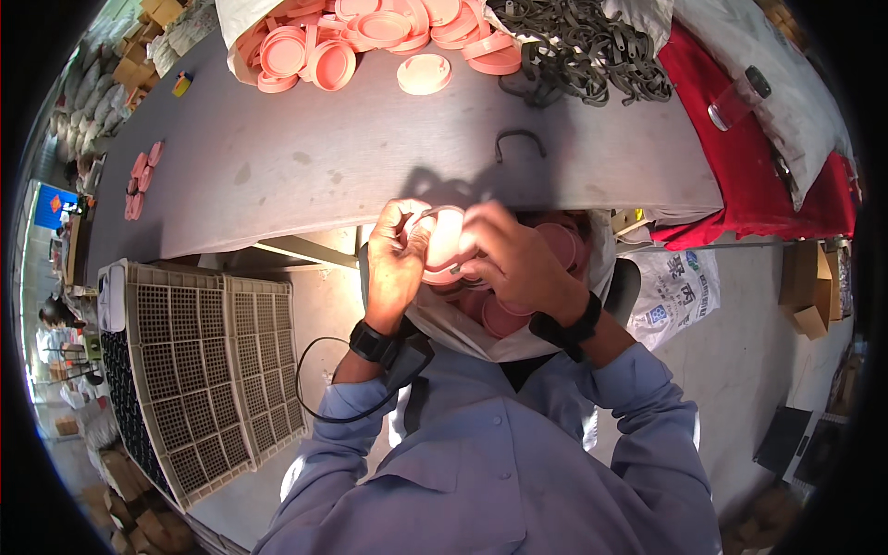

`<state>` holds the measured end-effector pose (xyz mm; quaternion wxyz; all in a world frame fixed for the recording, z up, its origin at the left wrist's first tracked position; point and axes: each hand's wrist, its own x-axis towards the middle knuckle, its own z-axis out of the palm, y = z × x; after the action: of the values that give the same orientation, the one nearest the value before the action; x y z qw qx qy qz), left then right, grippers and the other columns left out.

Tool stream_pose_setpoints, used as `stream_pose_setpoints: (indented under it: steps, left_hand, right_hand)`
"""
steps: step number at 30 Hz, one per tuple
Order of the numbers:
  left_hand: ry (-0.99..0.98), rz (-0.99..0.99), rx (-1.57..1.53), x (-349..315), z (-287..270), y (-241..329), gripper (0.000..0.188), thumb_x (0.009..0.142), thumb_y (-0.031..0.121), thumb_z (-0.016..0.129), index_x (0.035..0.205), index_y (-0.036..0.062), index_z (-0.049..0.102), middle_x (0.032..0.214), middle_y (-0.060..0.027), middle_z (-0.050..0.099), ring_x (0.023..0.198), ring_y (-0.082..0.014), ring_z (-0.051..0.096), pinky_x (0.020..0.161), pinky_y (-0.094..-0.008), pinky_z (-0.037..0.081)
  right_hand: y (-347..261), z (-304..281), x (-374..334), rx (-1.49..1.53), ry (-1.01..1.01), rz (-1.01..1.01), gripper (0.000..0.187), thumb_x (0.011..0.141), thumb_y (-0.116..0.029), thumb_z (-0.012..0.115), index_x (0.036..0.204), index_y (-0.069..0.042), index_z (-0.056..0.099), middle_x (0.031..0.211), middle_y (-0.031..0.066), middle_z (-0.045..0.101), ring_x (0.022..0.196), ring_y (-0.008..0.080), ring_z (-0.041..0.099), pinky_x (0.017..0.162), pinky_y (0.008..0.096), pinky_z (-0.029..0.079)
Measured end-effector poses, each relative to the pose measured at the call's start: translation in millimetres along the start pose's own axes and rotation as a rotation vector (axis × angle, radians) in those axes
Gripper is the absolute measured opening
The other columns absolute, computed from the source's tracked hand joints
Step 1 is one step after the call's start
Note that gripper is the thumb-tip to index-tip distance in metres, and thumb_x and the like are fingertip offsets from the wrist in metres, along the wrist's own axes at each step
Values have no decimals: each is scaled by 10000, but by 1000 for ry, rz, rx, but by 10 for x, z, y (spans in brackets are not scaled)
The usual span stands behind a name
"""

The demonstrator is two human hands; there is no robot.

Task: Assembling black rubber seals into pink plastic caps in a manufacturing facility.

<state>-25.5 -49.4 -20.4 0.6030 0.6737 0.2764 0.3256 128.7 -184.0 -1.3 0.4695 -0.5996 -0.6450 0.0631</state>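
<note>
Just past the table's near edge, a pink round plastic lid (448,237) is held between my two hands. My left hand (396,264) grips its left side, thumb on the lid. At the right side, the fingers of my right hand (514,257) are curled against it, slightly blurred. A thin dark strip shows along the lid's rim, partly covered by my fingers. Under my hands, a white sack (518,348) in my lap holds several pink lids (504,314). Ahead on the table lie one curved dark strap (520,139) and a single pink lid (424,74).
Piles of pink lids (333,65) and dark straps (592,55) fill the grey table's (305,157) far side. Small pink pieces (141,180) lie left. A clear jar (738,98) rests on red cloth (708,120). Plastic crates (190,370) stand left; a cardboard box (807,287) right.
</note>
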Motion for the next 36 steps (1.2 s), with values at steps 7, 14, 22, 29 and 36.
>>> stream_pose_setpoints:
  steps: [7, 14, 22, 29, 36]
  left_hand:
    - [-54, -24, -79, -357, 193, -144, 454, 947, -25, 734, 1384, -7, 612, 1270, -112, 694, 1208, -172, 641, 1058, -308, 508]
    - [53, -2, 58, -356, 184, -414, 386, 955, -20, 686, 1340, -29, 662, 1279, -110, 690, 1168, -190, 658, 1048, -320, 513]
    - [-437, -492, -798, -190, -25, -105, 831, 916, -14, 646, 1639, -3, 238, 1558, -111, 444, 1379, -206, 509, 1072, -319, 488]
    - [-331, -187, 310, 445, -299, 7, 284, 1016, 207, 737, 1227, 21, 697, 1045, -39, 717, 996, -125, 658, 903, -296, 531]
    - [35, 71, 694, 2131, -283, -64, 667, 916, 467, 804, 1256, -90, 664, 1081, -207, 750, 980, -263, 704, 860, -386, 562]
  right_hand:
    - [386, 431, -429, -101, -24, 216, 445, 907, -70, 619, 1343, -14, 556, 1178, 246, 673, 1028, 444, 673, 799, 473, 570]
    - [-192, 483, -495, -306, 11, 264, 500, 878, -52, 620, 1369, -18, 531, 1196, 242, 657, 962, 437, 702, 754, 499, 584]
    - [-295, 458, -585, -665, -232, 169, 491, 872, -75, 648, 1345, 6, 545, 1290, 239, 601, 1175, 408, 615, 913, 445, 550]
    - [291, -515, 10, -358, -88, 198, 537, 885, -41, 626, 1416, -30, 549, 1361, 224, 607, 1106, 417, 662, 915, 480, 574]
    - [1261, -345, 482, -658, 53, 168, 447, 915, -115, 636, 1360, -74, 601, 1380, 171, 584, 1258, 384, 557, 1032, 503, 482]
